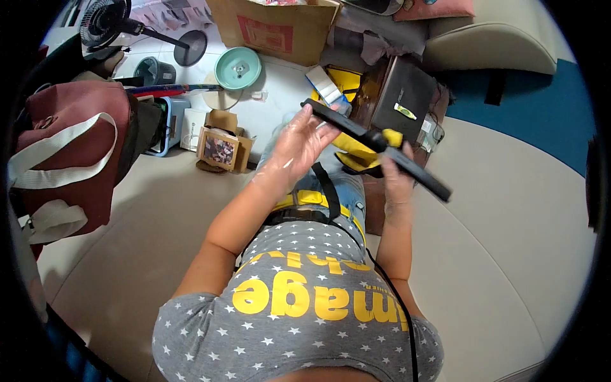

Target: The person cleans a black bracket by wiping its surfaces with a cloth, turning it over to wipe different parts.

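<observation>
A long black bar-shaped tool with a round joint near its middle slants across in front of me; I cannot make out its exact kind. My left hand holds its upper left part, thumb near the end and fingers beneath. At the lower half, just past the joint, my right hand grips it, partly blurred. Both hands seem to wear thin clear gloves. Behind the tool lies a yellow and black item, partly covered by it. A yellow strap crosses my waist.
A cardboard box with a picture and a maroon bag stand left. Further off are a green basin, a fan and a large carton. On the right, a dark case carries a small tube.
</observation>
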Demonstrator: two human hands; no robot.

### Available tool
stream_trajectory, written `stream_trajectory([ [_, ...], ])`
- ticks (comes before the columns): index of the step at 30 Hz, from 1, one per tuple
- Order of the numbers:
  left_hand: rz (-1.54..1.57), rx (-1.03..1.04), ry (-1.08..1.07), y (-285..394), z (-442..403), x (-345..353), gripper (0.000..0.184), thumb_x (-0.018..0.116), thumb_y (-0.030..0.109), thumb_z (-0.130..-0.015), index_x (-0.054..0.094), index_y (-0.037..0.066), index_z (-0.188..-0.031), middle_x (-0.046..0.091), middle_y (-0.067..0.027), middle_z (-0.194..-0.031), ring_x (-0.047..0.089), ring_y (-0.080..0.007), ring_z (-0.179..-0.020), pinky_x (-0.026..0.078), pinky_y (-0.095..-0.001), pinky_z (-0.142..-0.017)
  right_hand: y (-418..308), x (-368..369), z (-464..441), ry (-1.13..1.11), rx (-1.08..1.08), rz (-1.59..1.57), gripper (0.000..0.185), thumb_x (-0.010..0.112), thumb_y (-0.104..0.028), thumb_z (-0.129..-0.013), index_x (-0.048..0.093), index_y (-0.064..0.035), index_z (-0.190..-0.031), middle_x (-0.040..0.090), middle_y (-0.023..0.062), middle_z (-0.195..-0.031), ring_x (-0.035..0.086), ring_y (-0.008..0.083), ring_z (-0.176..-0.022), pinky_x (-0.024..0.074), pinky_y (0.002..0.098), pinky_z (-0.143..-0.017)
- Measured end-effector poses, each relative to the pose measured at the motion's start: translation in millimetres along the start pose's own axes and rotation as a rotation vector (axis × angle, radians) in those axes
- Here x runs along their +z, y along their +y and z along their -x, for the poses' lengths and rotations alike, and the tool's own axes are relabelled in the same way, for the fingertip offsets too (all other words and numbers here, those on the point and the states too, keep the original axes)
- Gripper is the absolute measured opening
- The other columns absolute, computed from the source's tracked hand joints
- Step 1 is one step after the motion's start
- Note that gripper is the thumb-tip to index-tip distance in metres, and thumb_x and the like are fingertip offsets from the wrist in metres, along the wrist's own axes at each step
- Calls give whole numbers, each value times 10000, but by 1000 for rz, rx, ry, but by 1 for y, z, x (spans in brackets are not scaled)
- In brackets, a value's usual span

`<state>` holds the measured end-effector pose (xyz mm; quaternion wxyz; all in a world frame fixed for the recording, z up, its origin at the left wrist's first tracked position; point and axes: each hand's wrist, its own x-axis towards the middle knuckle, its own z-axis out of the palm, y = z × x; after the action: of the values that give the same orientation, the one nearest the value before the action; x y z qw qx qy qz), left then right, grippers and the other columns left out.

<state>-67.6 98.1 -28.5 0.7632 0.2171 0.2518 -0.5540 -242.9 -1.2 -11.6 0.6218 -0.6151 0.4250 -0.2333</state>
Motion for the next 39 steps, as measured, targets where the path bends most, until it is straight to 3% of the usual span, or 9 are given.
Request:
stream_trajectory([
  [2,-38,32,-21,0,-8,-1,370,454,199,-938,376,-35,-1215,459,-220,-1247,500,-314,-1131,445,-431,-957,-3,6,-8,-289,-13,-315,257,618,-109,-810,570,-11,-1043,612,116,-979,599,216,-856,464,323,-756],
  [3,-72,64,-34,-1,-11,-2,364,465,163,-930,379,-43,-1218,461,-221,-1244,495,-314,-1138,425,-446,-976,25,-5,-19,-405,-280,234,232,602,-92,-809,566,4,-1017,605,152,-957,592,293,-824,457,337,-739],
  [5,-42,89,-71,2,-15,1,357,475,128,-919,390,-31,-1227,468,-202,-1248,504,-302,-1126,411,-459,-983,16,4,-17,-376,-385,332,227,593,-93,-815,565,12,-1014,602,157,-939,577,346,-841,447,356,-746],
  [7,-88,245,-214,7,-18,7,351,460,156,-931,394,-8,-1235,484,-172,-1241,520,-272,-1098,433,-447,-956,33,-1,-13,-309,63,-41,306,623,-112,-796,542,24,-1058,584,187,-1002,558,373,-914,433,364,-827],
  [10,-229,294,-266,15,-12,15,393,478,238,-929,384,48,-1260,518,-139,-1202,574,-225,-981,500,-397,-841,29,-14,-5,-6,-319,596,515,645,-134,-777,422,21,-1214,508,247,-1146,503,400,-1040,362,371,-968],
  [14,-464,385,-215,14,-11,20,418,526,311,-905,396,93,-1237,568,-126,-1090,600,-192,-835,523,-341,-703,26,-27,-12,80,-321,321,629,568,46,-767,308,-1,-1338,479,99,-1210,482,180,-1041,366,286,-933],
  [20,-500,411,-282,12,-9,33,395,487,300,-924,410,30,-1202,583,-139,-1002,586,-192,-765,503,-313,-677,1,-6,-30,202,-417,100,643,472,107,-744,253,25,-1344,442,140,-1248,445,209,-1126,314,316,-1000],
  [30,-323,141,-376,17,2,47,446,353,332,-963,393,-15,-1240,473,-213,-1262,545,-326,-1082,466,-427,-920,-62,10,-37,167,-469,-192,690,630,23,-781,224,-51,-1334,479,201,-1231,504,259,-1111,387,390,-974],
  [39,-245,134,-338,16,-9,47,436,281,334,-977,407,-2,-1223,464,-185,-1289,451,-322,-1195,385,-439,-1010,-83,9,-29,248,-244,-377,712,505,85,-757,178,-20,-1380,477,182,-1195,518,265,-1087,418,365,-945],
])
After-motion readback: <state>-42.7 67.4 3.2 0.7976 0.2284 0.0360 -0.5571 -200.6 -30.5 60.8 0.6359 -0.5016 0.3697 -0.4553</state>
